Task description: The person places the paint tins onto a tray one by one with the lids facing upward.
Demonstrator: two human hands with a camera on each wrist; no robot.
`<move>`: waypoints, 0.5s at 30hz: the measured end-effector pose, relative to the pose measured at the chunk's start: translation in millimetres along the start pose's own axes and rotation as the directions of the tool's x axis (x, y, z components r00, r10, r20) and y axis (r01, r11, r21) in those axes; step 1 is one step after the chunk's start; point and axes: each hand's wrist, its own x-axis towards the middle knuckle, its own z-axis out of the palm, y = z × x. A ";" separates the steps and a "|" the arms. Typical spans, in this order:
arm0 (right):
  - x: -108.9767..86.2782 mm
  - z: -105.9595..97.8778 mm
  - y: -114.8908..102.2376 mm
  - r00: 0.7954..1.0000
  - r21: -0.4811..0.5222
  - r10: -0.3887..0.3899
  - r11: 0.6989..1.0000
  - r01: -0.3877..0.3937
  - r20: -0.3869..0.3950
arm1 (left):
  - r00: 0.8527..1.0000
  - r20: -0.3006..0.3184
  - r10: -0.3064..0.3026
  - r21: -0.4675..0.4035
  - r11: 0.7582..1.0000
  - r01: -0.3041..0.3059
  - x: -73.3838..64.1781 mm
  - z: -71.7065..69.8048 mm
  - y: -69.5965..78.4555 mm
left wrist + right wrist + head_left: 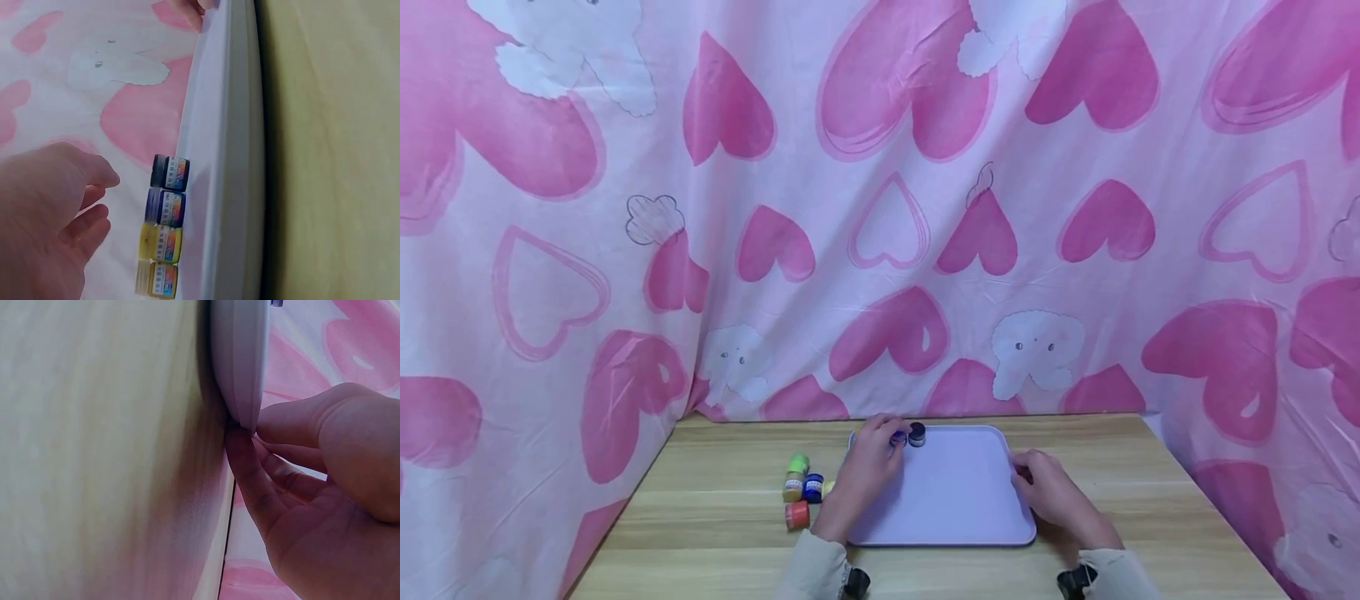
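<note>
A pale lilac tray (955,500) lies on the wooden table. My right hand (1052,487) grips its right edge, thumb at the upper rim and fingers below, as the right wrist view shows at the tray's edge (244,356). Over the tray's far left corner is my left hand (868,467), fingers loosely bent and holding nothing. Beside it in the left wrist view, a row of small paint jars stands on the tray: a black jar (170,173), a dark blue jar (165,207), a yellow jar (160,242) and an ochre jar (157,279). In the head view, the hand hides part of this row.
Left of the tray, more paint jars are grouped on the table: a green jar (799,463), an ochre-yellow jar (793,486), a blue jar (813,487) and a red jar (797,515). A pink heart-patterned curtain (880,333) hangs behind the table.
</note>
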 end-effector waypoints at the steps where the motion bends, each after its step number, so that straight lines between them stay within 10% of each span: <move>1: 0.0 -0.1 0.0 1.000 0.002 -0.002 1.000 0.002 0.002 | 1.000 -0.003 -0.004 0.013 1.000 0.004 -1.9 -2.3 -0.1; 15: 0.5 -0.1 1.3 1.000 0.017 0.001 1.000 -0.001 0.009 | 0.983 0.087 -0.164 0.059 0.985 0.160 -19.1 -34.0 -2.7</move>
